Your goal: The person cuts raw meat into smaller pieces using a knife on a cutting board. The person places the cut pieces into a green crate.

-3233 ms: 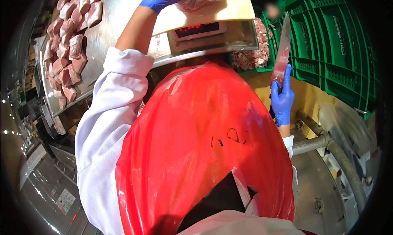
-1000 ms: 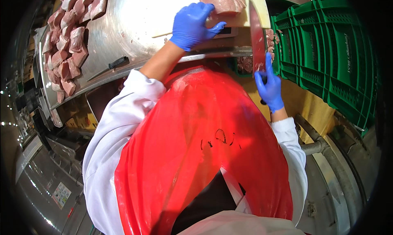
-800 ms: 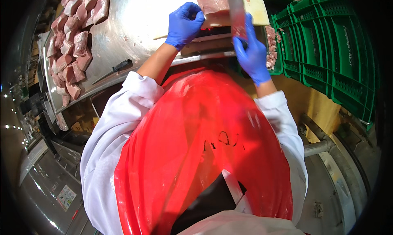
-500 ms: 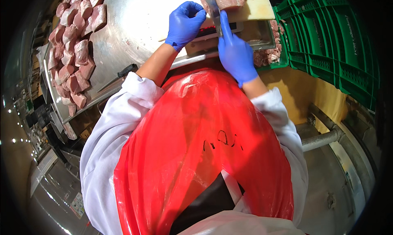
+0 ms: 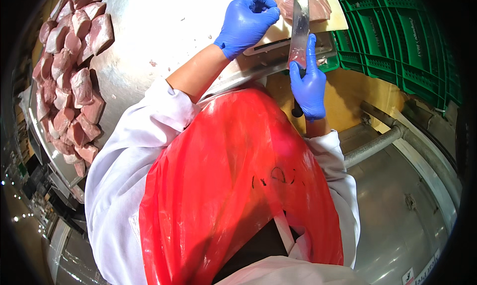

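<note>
Gripping a long steel knife with a black handle point(image 5: 300, 24) in the blue-gloved right hand point(image 5: 309, 88), with the forefinger stretched toward the blade. Curling the blue-gloved left hand point(image 5: 246, 25) closed, drawing thumb and fingertips together, right beside a broad pink slab of raw meat point(image 5: 318, 4); cannot tell if touching it. Finding that slab by the near right corner of the pale cutting board point(image 5: 338, 23), with the blade lying across the view of it. Looking over the shiny stainless-steel tabletop point(image 5: 134, 61): seeing pink meat chunks point(image 5: 82, 86) heaped along its left edge, tiny scraps point(image 5: 153, 63) farther in. Spotting green plastic crates point(image 5: 392, 36) beyond the right edge, grey metal pipes point(image 5: 372, 146) nearer, above yellowish ground point(image 5: 362, 86).
</note>
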`<control>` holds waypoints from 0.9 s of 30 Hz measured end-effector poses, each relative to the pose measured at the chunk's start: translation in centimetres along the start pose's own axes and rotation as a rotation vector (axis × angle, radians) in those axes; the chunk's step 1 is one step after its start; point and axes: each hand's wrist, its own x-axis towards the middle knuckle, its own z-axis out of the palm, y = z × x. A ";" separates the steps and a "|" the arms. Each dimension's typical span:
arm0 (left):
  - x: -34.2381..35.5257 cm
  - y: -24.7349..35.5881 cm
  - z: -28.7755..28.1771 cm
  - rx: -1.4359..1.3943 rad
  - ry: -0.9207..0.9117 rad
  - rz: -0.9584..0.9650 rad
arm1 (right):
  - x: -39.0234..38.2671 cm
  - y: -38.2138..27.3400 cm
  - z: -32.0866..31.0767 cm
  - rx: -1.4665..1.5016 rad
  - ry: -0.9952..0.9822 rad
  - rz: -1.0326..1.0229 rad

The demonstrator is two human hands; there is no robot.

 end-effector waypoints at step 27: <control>10.8 -2.4 -2.1 0.691 -0.010 0.384 | 1.2 -4.3 0.1 0.389 0.186 0.242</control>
